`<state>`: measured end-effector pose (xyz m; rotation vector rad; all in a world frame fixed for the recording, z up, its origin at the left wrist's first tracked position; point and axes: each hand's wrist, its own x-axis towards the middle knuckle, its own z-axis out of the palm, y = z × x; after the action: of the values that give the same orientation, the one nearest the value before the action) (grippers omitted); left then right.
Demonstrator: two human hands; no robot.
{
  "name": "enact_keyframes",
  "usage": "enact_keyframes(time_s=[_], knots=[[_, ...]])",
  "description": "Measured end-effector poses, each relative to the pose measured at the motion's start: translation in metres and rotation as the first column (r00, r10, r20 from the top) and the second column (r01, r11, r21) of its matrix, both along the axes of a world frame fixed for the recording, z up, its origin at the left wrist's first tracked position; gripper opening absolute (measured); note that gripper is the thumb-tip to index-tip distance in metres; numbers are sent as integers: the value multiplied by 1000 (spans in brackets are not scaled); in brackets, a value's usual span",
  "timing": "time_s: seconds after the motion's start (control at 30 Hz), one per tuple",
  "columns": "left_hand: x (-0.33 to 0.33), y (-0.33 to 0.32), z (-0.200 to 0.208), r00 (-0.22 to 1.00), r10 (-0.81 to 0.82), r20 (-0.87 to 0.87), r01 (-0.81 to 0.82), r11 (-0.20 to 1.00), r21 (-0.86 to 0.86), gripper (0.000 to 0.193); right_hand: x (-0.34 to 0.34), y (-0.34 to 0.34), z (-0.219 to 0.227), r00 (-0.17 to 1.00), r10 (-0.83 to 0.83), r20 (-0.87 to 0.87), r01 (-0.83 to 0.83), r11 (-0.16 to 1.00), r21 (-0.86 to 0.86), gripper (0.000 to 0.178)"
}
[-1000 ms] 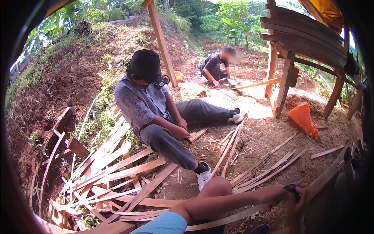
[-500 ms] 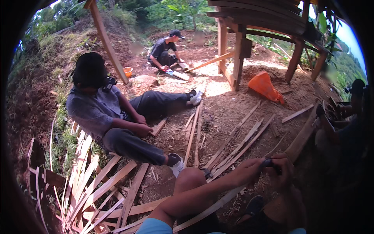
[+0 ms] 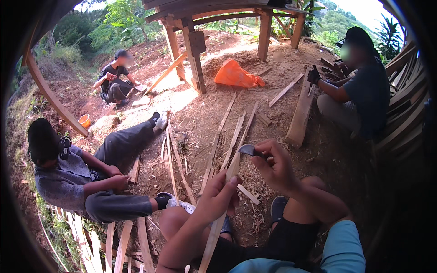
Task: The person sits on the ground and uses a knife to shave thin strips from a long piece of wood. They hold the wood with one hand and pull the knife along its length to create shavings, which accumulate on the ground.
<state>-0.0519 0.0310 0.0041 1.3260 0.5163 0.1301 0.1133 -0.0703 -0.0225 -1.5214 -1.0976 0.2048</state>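
My left hand [image 3: 217,194] is closed around a long, pale wooden strip [image 3: 212,243], which slants from my lap up and away from me. The strip's far end tapers just beyond my fingers. In my right hand [image 3: 276,166] is a small knife with a short, dark, curved blade [image 3: 247,149]; its handle is mostly hidden by my fingers. The blade lies close to the strip's far end, and I cannot tell whether the two touch.
Wooden strips [image 3: 218,136] and shavings lie ahead. A seated person [image 3: 63,182] is at left, another squats farther back [image 3: 116,82], and one crouches at right [image 3: 364,91] by a thick plank [image 3: 300,116]. An orange sack [image 3: 237,74] lies near a timber post [image 3: 193,59].
The view has swung to the right. My hands, close together around something dark before, are now apart, with the knife blade and the strip in plain sight.
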Motion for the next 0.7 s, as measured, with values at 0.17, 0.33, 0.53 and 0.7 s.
enact_keyframes(time_s=[0.17,0.33,0.53,0.7], knots=[[2,2,-5,980,-172,100,188,967,-175,33,13,-1,5,965,-84,248,45,986,157,20],[17,-4,-4,965,-238,110,257,942,-217,35,16,-7,12,851,-77,519,-64,967,247,22],[8,-4,-15,965,-192,176,226,953,-201,37,-7,1,5,907,-11,421,-61,986,157,21],[27,-13,-31,958,-198,207,232,960,-154,41,22,-20,-25,986,-73,150,62,995,78,11]])
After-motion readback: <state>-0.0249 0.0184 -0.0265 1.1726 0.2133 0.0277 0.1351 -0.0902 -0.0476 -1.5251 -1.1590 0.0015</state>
